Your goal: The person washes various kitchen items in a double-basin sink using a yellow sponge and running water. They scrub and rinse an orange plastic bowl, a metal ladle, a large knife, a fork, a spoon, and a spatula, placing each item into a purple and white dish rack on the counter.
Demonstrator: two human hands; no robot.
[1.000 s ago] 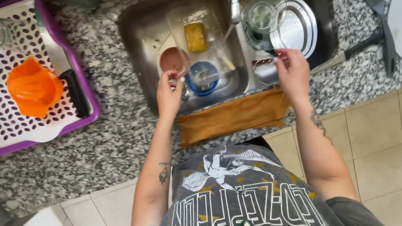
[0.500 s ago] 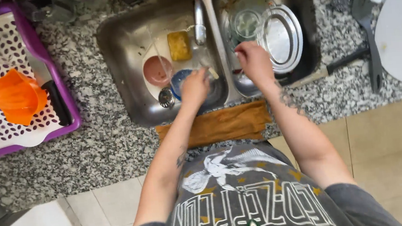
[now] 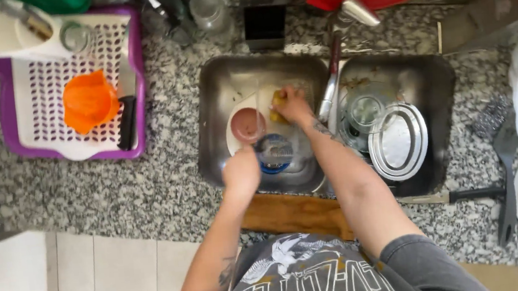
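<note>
Right hand (image 3: 291,103): fingers clamped on yellow sponge (image 3: 278,108), 12 o'clock in left sink basin (image 3: 221,86).
Left hand (image 3: 241,172): 6 o'clock, fingers curled; grip cannot be told.

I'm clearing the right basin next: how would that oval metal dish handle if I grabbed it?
The oval metal dish looks thin and shiny, so probably stiff and light for its size. It sits in the sink, likely wet, so possibly slippery. It leans against a glass jar, so lifting it carelessly might knock the fragile glass.

drying rack (image 3: 37,144) left of sink (image 3: 219,124)
</note>
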